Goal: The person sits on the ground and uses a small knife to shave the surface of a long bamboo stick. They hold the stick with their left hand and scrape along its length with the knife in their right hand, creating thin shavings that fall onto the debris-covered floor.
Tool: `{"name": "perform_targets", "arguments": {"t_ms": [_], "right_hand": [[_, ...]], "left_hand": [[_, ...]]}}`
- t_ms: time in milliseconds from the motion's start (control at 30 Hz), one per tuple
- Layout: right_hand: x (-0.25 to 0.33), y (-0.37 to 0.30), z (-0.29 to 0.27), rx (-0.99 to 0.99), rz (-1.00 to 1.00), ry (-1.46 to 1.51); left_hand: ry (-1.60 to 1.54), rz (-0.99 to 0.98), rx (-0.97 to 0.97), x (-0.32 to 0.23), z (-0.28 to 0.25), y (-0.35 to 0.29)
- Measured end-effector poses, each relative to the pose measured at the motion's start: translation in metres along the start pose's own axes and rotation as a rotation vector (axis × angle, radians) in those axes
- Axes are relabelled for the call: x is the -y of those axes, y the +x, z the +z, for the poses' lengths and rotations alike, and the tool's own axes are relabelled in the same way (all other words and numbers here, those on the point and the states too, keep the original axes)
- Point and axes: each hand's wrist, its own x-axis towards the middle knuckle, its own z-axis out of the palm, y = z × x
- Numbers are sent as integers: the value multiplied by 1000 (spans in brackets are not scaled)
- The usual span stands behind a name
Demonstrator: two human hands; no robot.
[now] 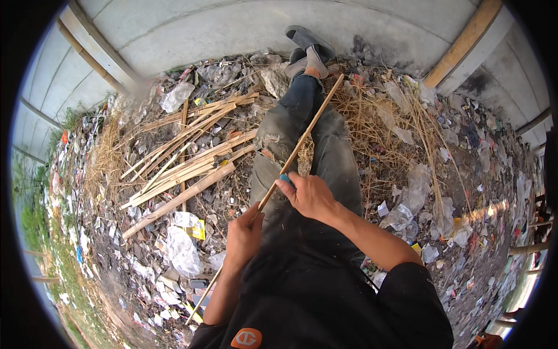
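Note:
A long, thin bamboo strip [314, 119] slants across my lap, from beside my left forearm up past my knees. My left hand [243, 235] is closed around its lower middle part. Just above that, my right hand [311, 195] is closed with the thumb pressed on a small blue piece [284, 179], which lies against the strip. My fingers cover most of the blue piece, so its kind is hidden. Pale, curly shavings or straw [304, 156] show between my legs, behind the strip.
Split bamboo strips [180, 173] and a thicker bamboo pole [178, 200] lie on the ground at left. Dry straw [372, 125] spreads at right. Plastic scraps [185, 253] litter the soil. A grey wall [244, 29] stands beyond my sandals [308, 39]; a wooden post [465, 43] leans there.

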Motion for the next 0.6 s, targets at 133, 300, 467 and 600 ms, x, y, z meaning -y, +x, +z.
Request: {"name": "perform_targets", "arguments": {"t_ms": [133, 300, 467, 600], "right_hand": [[-65, 46, -47, -157, 205, 36], [11, -10, 0, 122, -80, 4], [-30, 25, -20, -157, 68, 56], [-64, 42, -48, -169, 175, 18]], "left_hand": [[104, 88, -2, 22, -9, -18], [-39, 16, -44, 12, 15, 3], [39, 47, -58, 14, 3, -7], [82, 78, -14, 20, 4, -16]]}}
